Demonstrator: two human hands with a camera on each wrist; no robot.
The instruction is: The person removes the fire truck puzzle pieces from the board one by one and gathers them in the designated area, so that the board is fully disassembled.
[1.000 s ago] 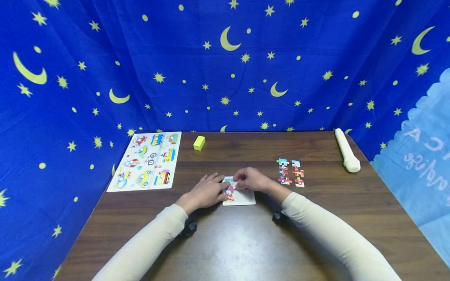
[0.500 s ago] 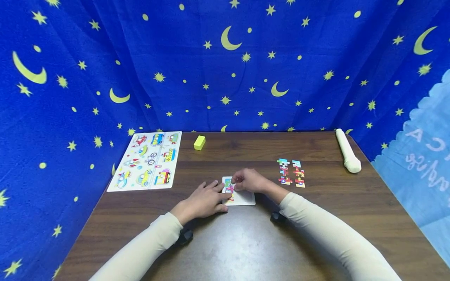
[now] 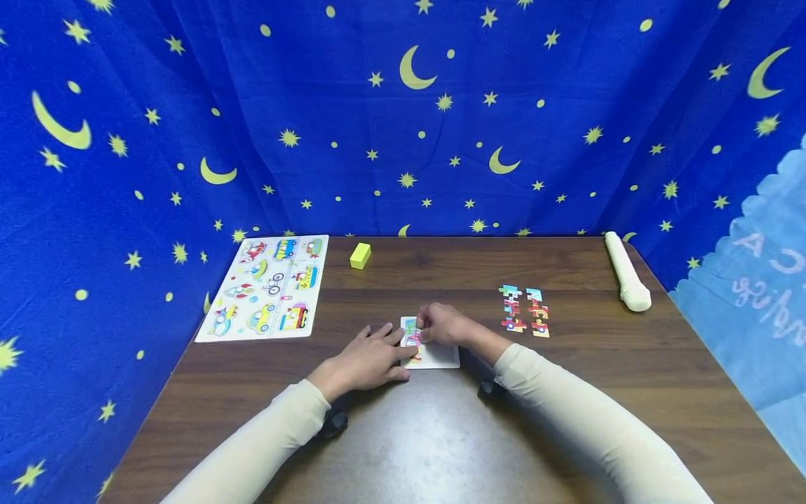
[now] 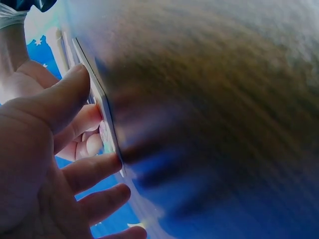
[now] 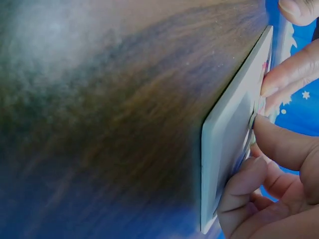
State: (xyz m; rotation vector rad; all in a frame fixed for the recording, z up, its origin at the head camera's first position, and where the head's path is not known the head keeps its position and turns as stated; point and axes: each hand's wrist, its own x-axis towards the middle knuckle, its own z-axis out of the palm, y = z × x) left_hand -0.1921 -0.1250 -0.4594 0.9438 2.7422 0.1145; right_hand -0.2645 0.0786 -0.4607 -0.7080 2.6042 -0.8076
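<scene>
Curtained play nook

A brown wood-grain table [image 3: 403, 434] is backed by blue fabric [image 3: 327, 63] printed with yellow moons and stars; play is suggested by a flat white board [image 3: 264, 287] of colourful vehicles. The wider room is hidden.

1. Left arm [image 3: 258, 434]: cream long sleeve; reaches forward and inward from the lower edge of the head view.
2. Left wrist [image 3: 329, 381]: bare beyond the cuff.
3. Left grip [image 3: 367, 358]: bare hand, back uppermost; fingers [image 4: 97, 172] fanned apart, thumb [image 4: 70, 94] extended.
4. Right arm [image 3: 585, 420]: matching sleeve; angled forward and inward.
5. Right wrist [image 3: 490, 344]: bare beyond the cuff.
6. Right grip [image 3: 443, 325]: bare hand, back uppermost; thumb and index finger in a pinch, other fingers curled inward.
7. Placement: both grips close together, arms converging.
</scene>
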